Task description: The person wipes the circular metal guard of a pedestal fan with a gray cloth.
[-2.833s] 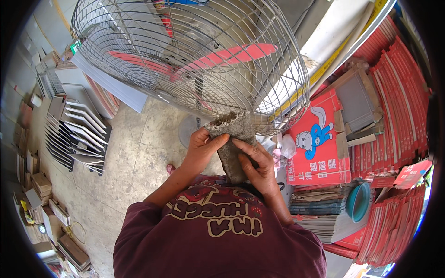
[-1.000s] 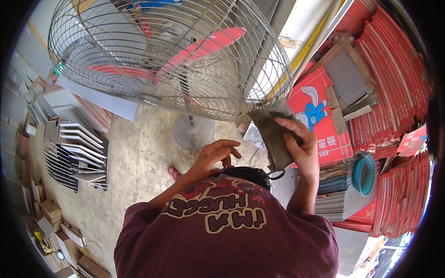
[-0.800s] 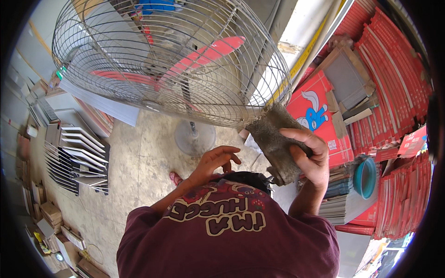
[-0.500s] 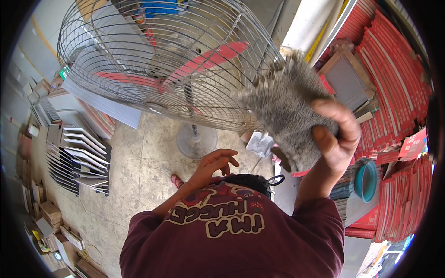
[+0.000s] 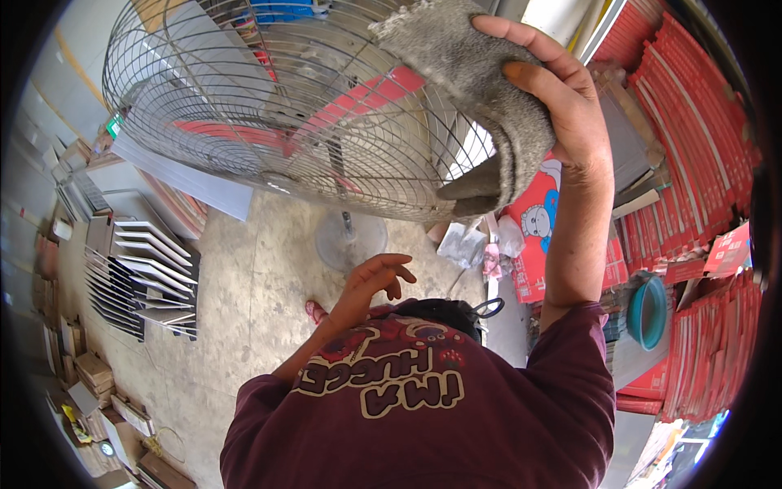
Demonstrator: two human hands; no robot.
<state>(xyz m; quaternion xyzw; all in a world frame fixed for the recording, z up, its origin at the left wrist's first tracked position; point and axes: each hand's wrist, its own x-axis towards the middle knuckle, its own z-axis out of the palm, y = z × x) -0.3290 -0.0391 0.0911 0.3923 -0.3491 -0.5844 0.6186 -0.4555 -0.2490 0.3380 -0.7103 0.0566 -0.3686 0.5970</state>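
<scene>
A large standing fan with a wire cage and red blades fills the upper left and middle. Against the right side of that cage lies a worn grey rag, with one flap hanging down at the lower right. My right hand is raised and pinches the rag between thumb and fingers. In front of my body, my left hand hangs in the air, fingers loosely stretched and holding nothing. Below the cage, the fan's pole runs down to its round base on the floor.
Stacks of flat red boxes line the right side, with a teal basin beside them. To the left stands a rack of tile panels. Cartons lie at the lower left. A grey dustpan-like item sits behind the fan base.
My right hand has moved up and slightly left, bringing the rag higher along the cage's right side. The rag now folds over with a flap hanging. My left hand has barely moved.
</scene>
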